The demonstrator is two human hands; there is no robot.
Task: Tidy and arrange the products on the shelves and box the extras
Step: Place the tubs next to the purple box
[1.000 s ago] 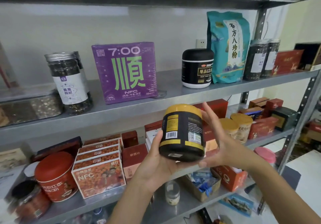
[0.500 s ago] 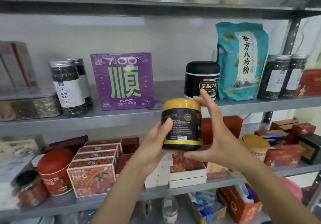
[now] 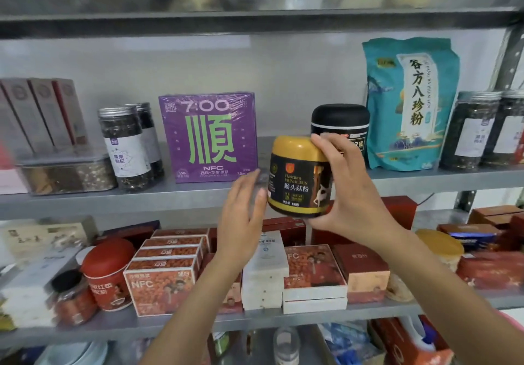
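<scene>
Jar (image 3: pixel 297 177) with yellow lid, clamped top and bottom in right hand (image 3: pixel 357 194), off upper shelf (image 3: pixel 85 203), in front of its edge between purple box (image 3: pixel 208 138) and black-lidded tub (image 3: pixel 340 118). Left hand (image 3: pixel 241 220) straight-fingered, holding nothing, just beside jar's left side; contact unclear, blurred

A glossy black plastic jar with smooth yellow lid (image 3: pixel 300 177) gleams before dull grey metal shelving (image 3: pixel 85 203); at 10 o'clock, shiny clear film wraps a purple cardboard box (image 3: pixel 208 138); at 2 o'clock, a matt teal pouch (image 3: pixel 411 104).

Grey metal shelving (image 3: pixel 85 203), white wall (image 3: pixel 198 64)
</scene>
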